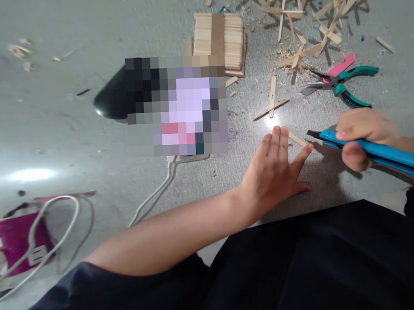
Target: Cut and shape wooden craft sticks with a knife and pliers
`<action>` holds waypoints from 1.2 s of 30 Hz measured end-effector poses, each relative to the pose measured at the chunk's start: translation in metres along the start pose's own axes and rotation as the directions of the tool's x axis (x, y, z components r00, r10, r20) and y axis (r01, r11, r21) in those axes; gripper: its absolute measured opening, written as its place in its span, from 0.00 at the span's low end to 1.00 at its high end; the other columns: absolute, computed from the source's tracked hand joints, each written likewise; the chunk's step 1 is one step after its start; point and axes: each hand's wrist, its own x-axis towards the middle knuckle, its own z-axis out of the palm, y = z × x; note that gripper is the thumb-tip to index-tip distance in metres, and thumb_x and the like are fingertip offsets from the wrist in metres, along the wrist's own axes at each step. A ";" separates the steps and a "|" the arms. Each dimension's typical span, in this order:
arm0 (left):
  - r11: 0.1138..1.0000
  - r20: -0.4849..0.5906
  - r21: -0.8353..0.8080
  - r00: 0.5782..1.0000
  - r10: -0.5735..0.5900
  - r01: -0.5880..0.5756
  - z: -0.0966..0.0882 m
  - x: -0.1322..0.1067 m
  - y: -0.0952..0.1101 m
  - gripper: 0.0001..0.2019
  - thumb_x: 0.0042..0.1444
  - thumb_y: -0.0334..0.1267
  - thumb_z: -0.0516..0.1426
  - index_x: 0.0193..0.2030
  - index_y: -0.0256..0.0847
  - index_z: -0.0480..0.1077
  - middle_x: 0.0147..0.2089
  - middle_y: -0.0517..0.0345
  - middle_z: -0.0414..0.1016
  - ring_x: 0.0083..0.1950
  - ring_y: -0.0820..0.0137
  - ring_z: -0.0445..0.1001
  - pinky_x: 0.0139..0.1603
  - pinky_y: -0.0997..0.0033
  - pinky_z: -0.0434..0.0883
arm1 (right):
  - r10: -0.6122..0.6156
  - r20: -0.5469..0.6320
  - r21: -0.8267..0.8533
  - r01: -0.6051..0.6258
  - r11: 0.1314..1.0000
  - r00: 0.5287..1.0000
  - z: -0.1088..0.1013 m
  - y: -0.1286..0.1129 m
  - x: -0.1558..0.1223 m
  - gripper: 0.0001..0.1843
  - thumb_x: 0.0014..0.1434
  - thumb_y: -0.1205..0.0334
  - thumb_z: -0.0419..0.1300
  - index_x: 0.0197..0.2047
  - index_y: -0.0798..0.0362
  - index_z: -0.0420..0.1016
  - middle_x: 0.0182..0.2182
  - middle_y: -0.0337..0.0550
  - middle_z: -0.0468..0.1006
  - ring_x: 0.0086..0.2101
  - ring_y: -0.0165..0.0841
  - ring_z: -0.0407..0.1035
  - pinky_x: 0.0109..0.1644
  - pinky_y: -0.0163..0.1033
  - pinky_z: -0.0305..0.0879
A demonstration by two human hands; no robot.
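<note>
My left hand (274,168) lies flat on the grey surface with its fingers stretched out. Its fingertips press on a short wooden craft stick (297,139), part of which they hide. In my right hand (364,136) is a blue utility knife (392,153), gripped along its body. The knife's short dark blade points left, close to the stick's right end but apart from it. Just beyond the hands, two more craft sticks (272,95) lie crossed over each other.
Green-handled pliers (343,80) rest near a pink-handled blade (343,66). Joined stick pieces (298,55) and shavings spread at the back right. A banded stack of craft sticks (203,36), a blurred-out phone (187,110), a black object (113,97), a white cable (153,191) and a purple packet (22,240) lie left.
</note>
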 end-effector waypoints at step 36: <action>0.996 -0.231 0.050 0.970 0.081 -0.071 0.027 -0.009 -0.005 0.58 0.67 0.75 0.66 0.91 0.41 0.55 0.85 0.17 0.65 0.86 0.25 0.68 0.82 0.31 0.69 | -0.120 0.097 -0.081 0.128 0.988 0.988 0.003 -0.030 0.032 0.11 0.71 0.68 0.61 0.40 0.43 0.65 0.24 0.30 0.72 0.20 0.31 0.64 0.26 0.42 0.63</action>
